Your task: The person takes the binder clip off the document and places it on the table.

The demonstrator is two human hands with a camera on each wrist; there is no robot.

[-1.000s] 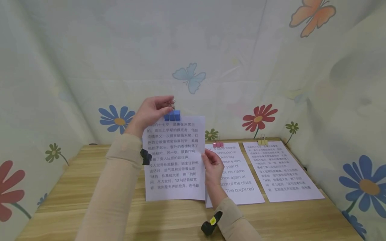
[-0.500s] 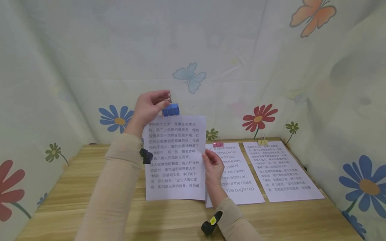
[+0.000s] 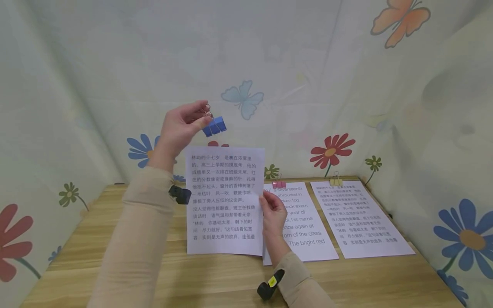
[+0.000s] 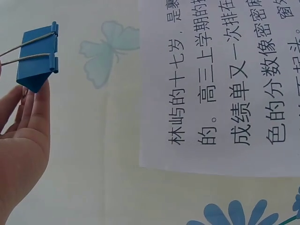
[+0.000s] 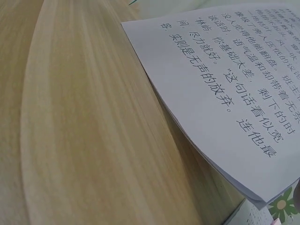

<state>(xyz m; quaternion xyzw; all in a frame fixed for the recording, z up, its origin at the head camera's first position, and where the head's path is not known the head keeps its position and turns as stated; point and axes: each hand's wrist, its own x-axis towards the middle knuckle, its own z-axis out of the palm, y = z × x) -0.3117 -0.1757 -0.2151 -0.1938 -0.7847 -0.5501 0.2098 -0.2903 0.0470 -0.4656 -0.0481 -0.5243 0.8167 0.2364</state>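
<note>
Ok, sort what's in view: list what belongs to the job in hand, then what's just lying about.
Job in hand:
blue binder clip, held by the left hand, off the paper
upright paper, pinched at its right edge by the right hand

Apparently just lying about:
English-text paper with pink clip
far-right paper with yellow clip

White sheets of Chinese text slant over the wood-grain tabletop (edges slightly parted), a sliver of right hand near a green-petalled flower.
</note>
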